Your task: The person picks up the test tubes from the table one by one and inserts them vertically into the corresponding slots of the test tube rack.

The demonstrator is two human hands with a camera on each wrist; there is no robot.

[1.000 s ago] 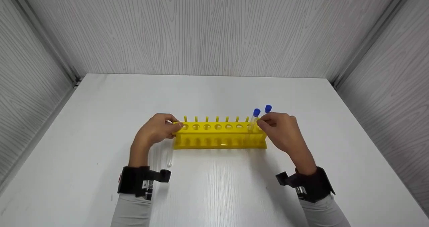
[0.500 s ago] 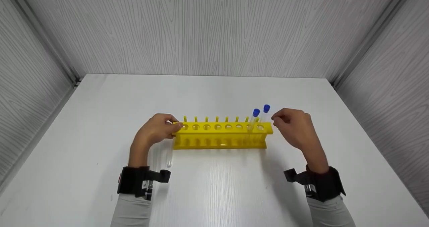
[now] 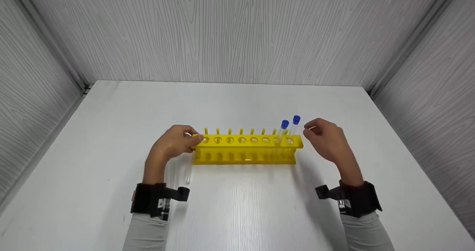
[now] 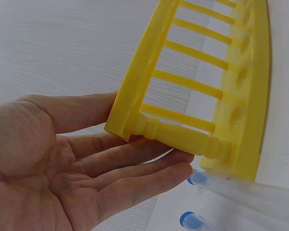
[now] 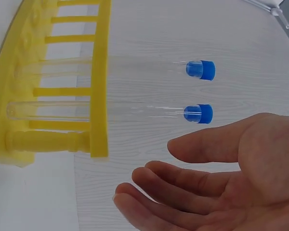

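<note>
In the centre of the head view, a yellow test tube rack (image 3: 248, 146) stands on a white table (image 3: 241, 214), its row of round holes running from left to right. The left hand (image 3: 175, 142), left of centre, grips the rack's left end, with the thumb over the top plate and the fingers beside the end post. The right hand (image 3: 325, 139), just beyond the rack's right end, holds nothing; its fingers are loosely bent and apart from the tubes.

Two clear test tubes with blue caps stand in the two rightmost holes: the end tube (image 5: 144, 111) and its neighbour (image 5: 149, 67), their caps towards the middle right of the right wrist view. At the lower right of the left wrist view, a loose tube (image 4: 250, 192) with a blue cap lies just beside the rack, and a second blue cap (image 4: 190, 221) shows below it; the rest of that one is cut off by the frame.

Black wrist straps (image 3: 148, 200) and grey sleeves (image 3: 146, 232) fill the lower part of the head view, and a pale wood-grain panel (image 3: 230, 32) spans the top.
</note>
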